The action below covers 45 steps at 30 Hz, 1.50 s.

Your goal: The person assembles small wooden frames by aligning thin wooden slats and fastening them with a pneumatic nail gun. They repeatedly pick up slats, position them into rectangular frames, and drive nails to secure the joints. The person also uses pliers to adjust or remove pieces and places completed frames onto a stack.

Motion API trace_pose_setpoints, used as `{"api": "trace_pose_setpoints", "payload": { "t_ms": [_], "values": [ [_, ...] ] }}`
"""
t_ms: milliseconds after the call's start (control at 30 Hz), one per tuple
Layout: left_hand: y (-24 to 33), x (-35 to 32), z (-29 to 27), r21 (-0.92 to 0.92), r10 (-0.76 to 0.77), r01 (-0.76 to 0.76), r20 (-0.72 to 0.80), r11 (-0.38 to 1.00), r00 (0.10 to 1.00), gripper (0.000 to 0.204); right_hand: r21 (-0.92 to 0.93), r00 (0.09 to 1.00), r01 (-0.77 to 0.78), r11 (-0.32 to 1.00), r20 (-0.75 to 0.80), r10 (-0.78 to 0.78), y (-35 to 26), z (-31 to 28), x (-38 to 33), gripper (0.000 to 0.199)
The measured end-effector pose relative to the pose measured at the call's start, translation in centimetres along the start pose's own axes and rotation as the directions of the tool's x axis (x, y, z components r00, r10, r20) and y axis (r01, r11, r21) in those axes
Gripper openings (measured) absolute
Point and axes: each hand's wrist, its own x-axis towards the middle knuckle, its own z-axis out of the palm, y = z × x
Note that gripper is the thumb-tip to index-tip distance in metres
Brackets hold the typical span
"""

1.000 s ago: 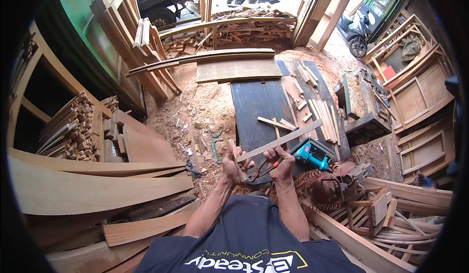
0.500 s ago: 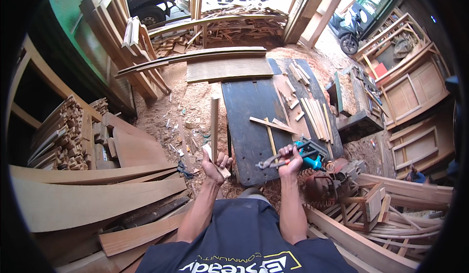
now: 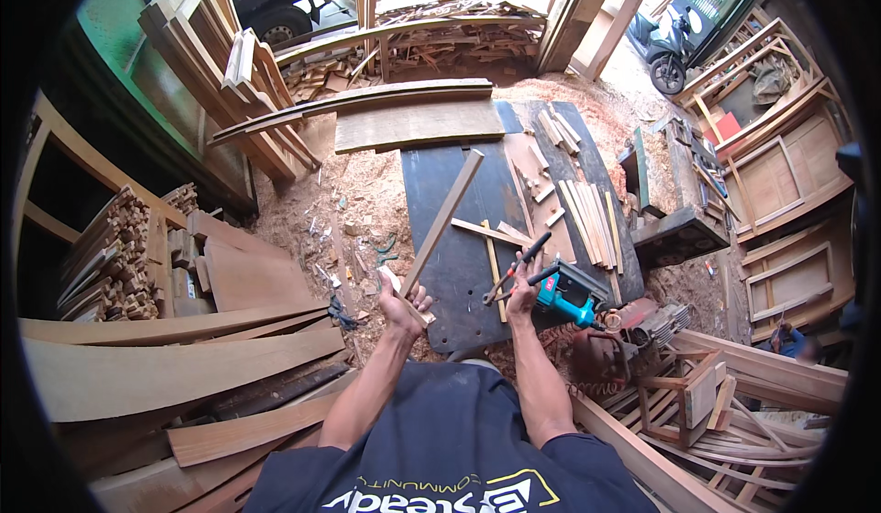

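My left hand [image 3: 402, 309] is closed around a long square wooden stick [image 3: 445, 219] that leans up to the right over the bench. A short pale piece of wood [image 3: 392, 280] crosses its lower end in the same grip; whether the two are joined cannot be seen. My right hand [image 3: 523, 291] holds a pair of pincers [image 3: 507, 284] with dark handles spread apart and the jaws toward the left hand. Both hands are above the near end of a dark workbench [image 3: 450, 265]. Beside the right hand lies a teal power tool [image 3: 571, 304].
Several thin wood strips [image 3: 587, 224] lie on the bench, and a wide board [image 3: 418, 126] crosses its far end. A red machine [image 3: 633, 325] stands to the right. Stacked planks [image 3: 184, 366] fill the left side. Shavings [image 3: 367, 210] cover the floor.
The stick has tipped from upright to leaning right. In my right hand the pincers have turned, their handles now pointing up and right and spread wider. The view has shifted slightly.
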Motion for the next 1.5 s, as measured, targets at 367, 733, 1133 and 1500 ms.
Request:
{"api": "trace_pose_setpoints", "payload": {
  "t_ms": [367, 733, 1133, 1500],
  "values": [
    [-1.9, 0.6, 6.2, -0.032, 0.092, -0.090, 0.065, 0.995, 0.994, 0.057, 0.626, 0.970, -0.062, 0.777, 0.222, -0.101, -13.5, 3.5, -3.4, 0.072],
    [-1.0, 4.7, 9.5, 0.102, -0.041, 0.026, 0.154, 0.994, 0.987, 0.054, 0.505, 0.980, 0.125, 0.854, 0.072, -0.186, -13.7, 7.8, -2.4, 0.068],
    [-1.9, 8.3, 10.3, 0.348, -0.416, 0.344, 0.157, 0.872, 0.896, 0.053, 0.518, 0.959, 0.203, 0.831, 0.068, -0.276, -12.2, 8.4, -1.7, 0.047],
    [-3.8, 8.6, 12.5, 0.402, -0.523, 0.393, 0.295, 0.827, 0.800, 0.054, 0.615, 1.000, 0.006, 0.789, -0.009, -0.001, -13.8, 6.1, 1.5, 0.028]
  ]
}}
